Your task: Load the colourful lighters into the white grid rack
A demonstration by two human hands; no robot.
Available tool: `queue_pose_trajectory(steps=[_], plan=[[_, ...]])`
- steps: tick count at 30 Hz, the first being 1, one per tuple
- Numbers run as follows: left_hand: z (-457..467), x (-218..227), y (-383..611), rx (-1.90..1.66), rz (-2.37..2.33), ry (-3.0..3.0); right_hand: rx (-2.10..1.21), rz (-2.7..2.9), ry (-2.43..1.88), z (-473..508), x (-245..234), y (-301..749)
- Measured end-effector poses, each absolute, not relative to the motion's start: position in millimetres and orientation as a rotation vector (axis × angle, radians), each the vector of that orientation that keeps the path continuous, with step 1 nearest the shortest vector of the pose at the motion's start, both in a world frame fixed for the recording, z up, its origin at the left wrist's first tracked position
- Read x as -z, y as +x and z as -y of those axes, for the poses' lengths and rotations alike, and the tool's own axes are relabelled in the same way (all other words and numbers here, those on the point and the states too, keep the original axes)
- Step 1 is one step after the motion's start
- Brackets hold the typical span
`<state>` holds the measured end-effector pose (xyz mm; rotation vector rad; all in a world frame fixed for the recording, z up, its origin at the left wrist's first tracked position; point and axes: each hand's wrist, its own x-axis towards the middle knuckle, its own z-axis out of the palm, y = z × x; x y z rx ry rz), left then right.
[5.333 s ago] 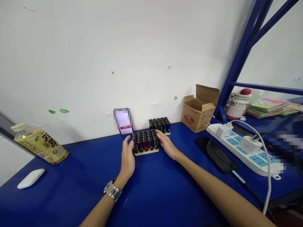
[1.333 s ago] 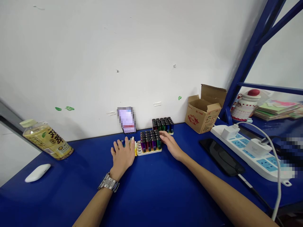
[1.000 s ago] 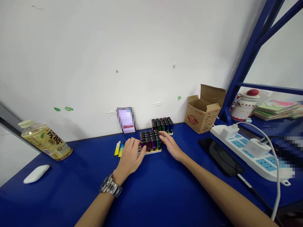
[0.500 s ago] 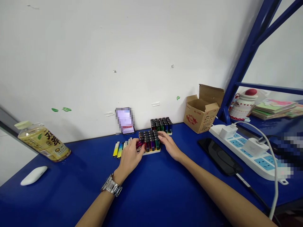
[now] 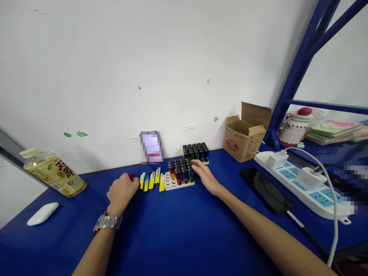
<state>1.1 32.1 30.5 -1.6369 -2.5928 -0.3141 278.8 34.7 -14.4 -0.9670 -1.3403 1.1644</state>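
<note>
A white tray point(image 5: 171, 186) of upright coloured lighters point(image 5: 182, 171) stands on the blue table point(image 5: 184, 234) near the wall; its left slots are bare. Several yellow lighters point(image 5: 151, 181) lie flat in a row left of the tray. My left hand point(image 5: 121, 192) is closed round a pink lighter point(image 5: 131, 176) at the left end of that row. My right hand point(image 5: 204, 176) rests against the tray's right side, fingers curled on it. A second full tray of lighters point(image 5: 196, 151) stands behind, by the wall.
A phone point(image 5: 151, 147) leans on the wall. At left lie a tea bottle point(image 5: 51, 174) and a white mouse point(image 5: 43, 213). At right are an open cardboard box point(image 5: 245, 132), a black phone point(image 5: 266, 189), a power strip point(image 5: 301, 180) with cables, and blue shelving point(image 5: 299, 61).
My left hand pulled a pink lighter from the tray's left side and carried it left, past the row of flat lighters. The row has grown. My right hand stayed on the tray.
</note>
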Motion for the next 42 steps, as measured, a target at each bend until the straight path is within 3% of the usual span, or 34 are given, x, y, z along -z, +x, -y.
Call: queue_pose_trajectory(steps=[28, 34, 42], plan=[[-20.1, 4.4, 58.8, 0.406, 2.157, -1.848, -1.119, 1.378, -0.993, -35.3, 15.7, 278.3], [-27.8, 12.8, 54.7, 0.569, 1.976, -2.106, -1.122, 1.379, -0.993, -35.7, 18.2, 279.4], [-22.0, -6.9, 70.4, 1.062, 1.758, -2.502, -1.125, 1.38, -0.97, -36.0, 19.7, 278.8]])
